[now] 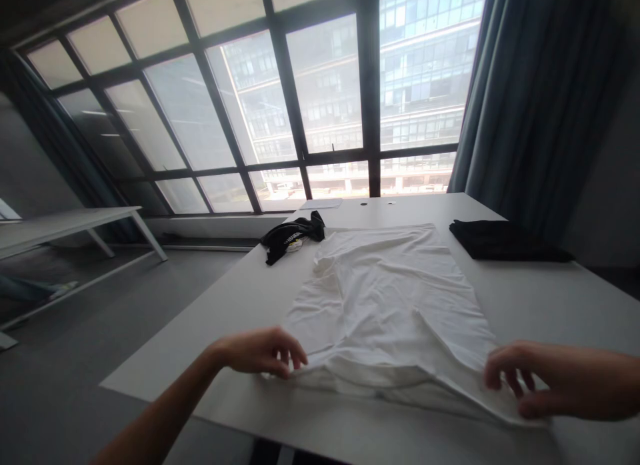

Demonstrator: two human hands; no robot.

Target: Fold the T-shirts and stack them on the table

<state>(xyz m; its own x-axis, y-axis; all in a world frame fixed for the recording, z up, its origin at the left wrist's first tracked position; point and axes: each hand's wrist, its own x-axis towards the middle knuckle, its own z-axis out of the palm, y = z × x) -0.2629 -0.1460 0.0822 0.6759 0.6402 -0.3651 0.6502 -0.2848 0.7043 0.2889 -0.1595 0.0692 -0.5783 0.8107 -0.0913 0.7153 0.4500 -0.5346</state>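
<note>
A white T-shirt [395, 298] lies spread and wrinkled on the white table, its two layers slightly parted along the near edge. At its near left corner, my left hand [267, 351] is closed, with bent fingertips and thumb at the cloth's edge. My right hand [535, 378] rests over the near right corner. Its fingers curve down onto the cloth, and the thumb stands apart from them. Slight blur hides the exact contact of the right fingertips.
A crumpled black garment with white lettering [295, 236] lies beyond the shirt at left. Folded black cloth [505, 240] sits at the right. The white table [200, 348] ends near me. Another table [75, 218] stands far left, with windows and a curtain [530, 105] behind.
</note>
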